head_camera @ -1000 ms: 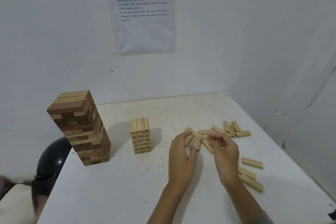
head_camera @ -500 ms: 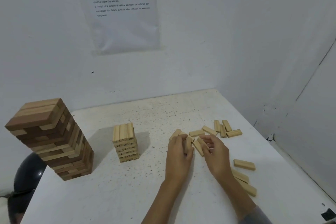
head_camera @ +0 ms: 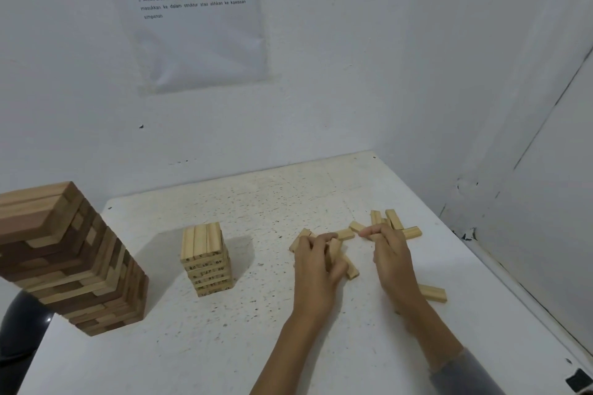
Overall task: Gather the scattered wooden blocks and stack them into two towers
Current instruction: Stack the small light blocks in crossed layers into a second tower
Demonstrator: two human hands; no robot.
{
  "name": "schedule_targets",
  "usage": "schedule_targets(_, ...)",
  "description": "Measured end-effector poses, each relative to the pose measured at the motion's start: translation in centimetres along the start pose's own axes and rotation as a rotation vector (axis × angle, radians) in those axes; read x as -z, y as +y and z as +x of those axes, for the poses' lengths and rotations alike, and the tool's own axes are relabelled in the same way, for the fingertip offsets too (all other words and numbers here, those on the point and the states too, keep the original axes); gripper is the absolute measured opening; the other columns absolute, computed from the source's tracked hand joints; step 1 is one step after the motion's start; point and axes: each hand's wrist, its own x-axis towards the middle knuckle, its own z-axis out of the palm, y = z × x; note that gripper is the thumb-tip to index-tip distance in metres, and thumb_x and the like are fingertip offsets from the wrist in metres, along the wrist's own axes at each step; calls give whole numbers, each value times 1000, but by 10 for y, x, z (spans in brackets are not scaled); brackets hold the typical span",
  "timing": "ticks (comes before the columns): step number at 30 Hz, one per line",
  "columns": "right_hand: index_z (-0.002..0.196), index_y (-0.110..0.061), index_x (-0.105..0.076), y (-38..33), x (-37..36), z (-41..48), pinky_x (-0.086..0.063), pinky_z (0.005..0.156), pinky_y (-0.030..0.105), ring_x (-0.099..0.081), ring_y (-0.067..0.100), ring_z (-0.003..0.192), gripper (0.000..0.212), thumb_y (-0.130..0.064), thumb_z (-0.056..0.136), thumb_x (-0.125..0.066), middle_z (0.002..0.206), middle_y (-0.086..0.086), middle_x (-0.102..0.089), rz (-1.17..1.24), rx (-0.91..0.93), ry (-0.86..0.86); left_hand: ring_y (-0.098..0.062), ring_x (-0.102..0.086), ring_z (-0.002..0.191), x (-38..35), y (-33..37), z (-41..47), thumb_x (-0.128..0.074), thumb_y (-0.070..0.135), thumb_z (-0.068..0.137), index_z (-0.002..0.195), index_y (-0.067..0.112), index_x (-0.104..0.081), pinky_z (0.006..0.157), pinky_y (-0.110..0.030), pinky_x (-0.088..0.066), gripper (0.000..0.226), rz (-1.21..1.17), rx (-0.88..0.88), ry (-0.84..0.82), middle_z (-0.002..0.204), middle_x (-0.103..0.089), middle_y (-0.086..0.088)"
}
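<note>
A tall tower of dark and light blocks point(head_camera: 67, 260) stands at the left of the white table point(head_camera: 224, 346). A short tower of pale numbered blocks point(head_camera: 205, 258) stands mid-table. Right of it my left hand point(head_camera: 316, 269) is closed around a pale block point(head_camera: 333, 250) held upright, with another block point(head_camera: 351, 269) lying by its fingers. My right hand point(head_camera: 393, 258) reaches into the scattered blocks point(head_camera: 393, 220) at the back right, fingertips pinching one there. A single block point(head_camera: 433, 293) lies by my right wrist.
The table sits in a corner of white walls, with a printed sheet point(head_camera: 192, 16) taped above. A black rounded object point(head_camera: 22, 333) sits off the table's left edge. The table's right edge runs close to the wall.
The view has swung right and down, so the towers sit further left. My right hand has reached further back into the scattered blocks. My left hand has stood a block upright in its grip.
</note>
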Motion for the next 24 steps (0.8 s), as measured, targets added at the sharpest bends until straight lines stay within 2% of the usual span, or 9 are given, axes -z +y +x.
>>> schedule_targets(2,87,-28,-61,-4,2,2,-35,68,18,-51,2,81,28,-26,88,-34,101,4,-52,-52,10,2,-7,-50,100,-1,2,3,-59,9,90,118,28,-55,83,-22,-46,34,-57,20,1,109,-43,7)
schedule_targets(4,103,-25,-62,-2,5,5,-35,68,24,-51,1,81,26,-32,89,-42,110,3,-51,-180,33,-23,-4,-50,98,-2,3,5,-55,8,94,120,27,-51,82,-13,-43,32,-116,62,-2,111,-42,9)
schedule_targets(7,128,-22,-54,6,7,13,-34,73,26,-48,7,75,34,-18,94,-53,121,5,-46,-416,18,-96,-5,-49,99,-4,2,8,-49,11,99,121,19,-50,82,-8,-39,23,-165,86,9,113,-45,5)
schedule_targets(9,132,-21,-53,8,6,14,-36,72,26,-49,14,77,36,-20,96,-52,122,5,-44,-507,-7,-105,-2,-49,100,-4,3,9,-42,14,102,113,18,-51,82,-7,-38,15,-204,97,32,112,-50,1)
schedule_targets(12,124,-19,-57,7,2,11,-36,67,26,-50,15,74,29,-25,96,-55,118,4,-43,-559,20,-68,9,-45,96,-4,4,9,-37,18,104,106,16,-54,81,-4,-34,17,-189,108,67,106,-52,-1)
schedule_targets(17,112,-14,-58,6,-2,6,-37,65,26,-50,15,71,24,-28,93,-60,118,5,-43,-571,2,0,16,-43,94,0,3,7,-41,21,103,112,14,-59,80,-2,-34,21,-165,91,55,109,-53,-2)
schedule_targets(21,111,-9,-59,3,-3,-2,-36,71,25,-49,15,80,22,-18,91,-63,115,6,-50,-347,32,85,9,-52,78,4,7,0,-51,22,100,97,29,-63,72,-10,-42,15,-278,144,120,96,-62,9)
schedule_targets(24,107,-11,-56,0,-4,-12,-36,65,17,-51,14,83,17,-15,91,-62,96,0,-57,-190,56,75,6,-58,86,11,11,-9,-55,24,98,94,37,-64,76,-11,-45,16,-333,161,173,97,-65,21)
